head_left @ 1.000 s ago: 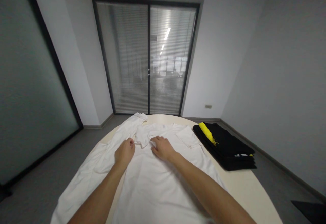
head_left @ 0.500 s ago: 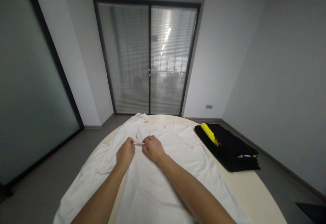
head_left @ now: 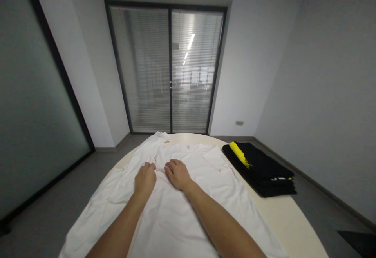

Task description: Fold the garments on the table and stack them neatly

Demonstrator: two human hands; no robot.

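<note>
soft, light white shirt lies limp on the surface, left hand and right hand each pinching one small fold, probably the best grip.

The single camera sits on the person's head at the near edge of the round surface, facing forward and tilted down, close enough that both forearms enter from the bottom edge. Its wide view takes in the white shirt near, the black folded stack to the far right, and the glass doors on the far wall straight ahead.
</note>
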